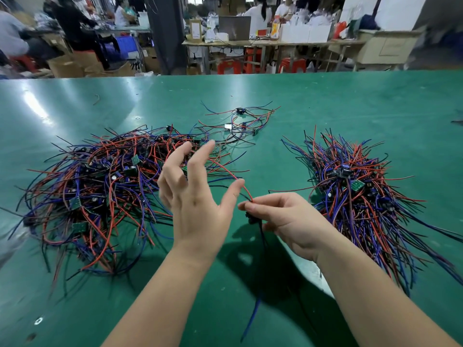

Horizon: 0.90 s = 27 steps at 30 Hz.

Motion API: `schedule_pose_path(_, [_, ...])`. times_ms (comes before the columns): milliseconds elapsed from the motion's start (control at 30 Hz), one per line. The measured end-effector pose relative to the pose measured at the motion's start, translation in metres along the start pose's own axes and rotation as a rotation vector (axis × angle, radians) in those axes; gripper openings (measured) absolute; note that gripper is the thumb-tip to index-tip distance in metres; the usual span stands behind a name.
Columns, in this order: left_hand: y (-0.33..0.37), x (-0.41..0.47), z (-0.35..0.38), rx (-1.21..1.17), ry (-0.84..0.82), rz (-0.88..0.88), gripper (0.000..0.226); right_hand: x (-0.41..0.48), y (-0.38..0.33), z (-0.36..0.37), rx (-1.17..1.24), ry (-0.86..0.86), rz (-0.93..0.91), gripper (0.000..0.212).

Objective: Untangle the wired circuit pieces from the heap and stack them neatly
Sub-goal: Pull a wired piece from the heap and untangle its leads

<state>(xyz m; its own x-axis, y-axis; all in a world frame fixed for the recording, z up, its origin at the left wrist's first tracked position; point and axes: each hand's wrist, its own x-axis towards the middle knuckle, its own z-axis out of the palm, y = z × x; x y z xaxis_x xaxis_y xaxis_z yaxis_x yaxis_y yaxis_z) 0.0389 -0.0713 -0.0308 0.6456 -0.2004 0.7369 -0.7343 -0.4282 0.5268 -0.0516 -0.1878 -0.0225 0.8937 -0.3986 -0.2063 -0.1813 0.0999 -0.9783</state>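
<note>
One wired piece [251, 219] pinched by right hand [288, 219]

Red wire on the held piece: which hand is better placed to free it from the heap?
Left: left hand open beside the red wire, nearest the heap; right hand pinches the piece.

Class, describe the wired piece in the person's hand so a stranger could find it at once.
On the green table, look between the tangled heap on the left and the neater stack on the right. There the right hand pinches one wired piece. It alone is held above the table, blue and black wires dangling.
</note>
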Motion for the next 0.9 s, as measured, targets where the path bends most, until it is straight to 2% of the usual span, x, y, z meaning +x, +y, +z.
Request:
schedule_pose_path(133, [0.01, -0.006, 0.005, -0.202, 0.037, -0.174, 0.062, 0.005, -0.003, -0.005, 0.239, 0.084, -0.019, 0.019])
schedule_pose_path(267, [0.012, -0.009, 0.009, -0.325, 0.047, -0.218, 0.064, 0.007, -0.006, -0.009, 0.364, 0.163, -0.002, 0.006])
schedule_pose_path(333, [0.012, -0.008, 0.008, -0.496, -0.045, -0.328, 0.064, 0.008, -0.006, -0.01, 0.387, 0.185, 0.001, 0.006])
schedule_pose_path(433, [0.012, -0.005, 0.01, -0.667, -0.344, -0.543, 0.045, 0.009, -0.003, -0.008, 0.381, 0.163, -0.023, 0.005])
schedule_pose_path(500, [0.011, -0.008, 0.012, -0.721, -0.528, -0.587, 0.032, 0.01, 0.0, -0.006, 0.353, 0.162, -0.05, 0.004])
schedule_pose_path(600, [0.012, -0.012, 0.013, -0.819, -0.606, -0.623, 0.002, 0.012, 0.003, -0.006, 0.224, 0.219, -0.103, 0.009])
schedule_pose_path(733, [0.011, -0.011, 0.013, -0.862, -0.653, -0.717, 0.005, 0.012, -0.001, -0.014, 0.216, 0.287, -0.171, 0.009])
schedule_pose_path(900, [0.009, -0.012, 0.008, -0.811, -0.891, -0.722, 0.013, 0.008, -0.015, -0.048, 0.406, 0.462, -0.294, 0.014])
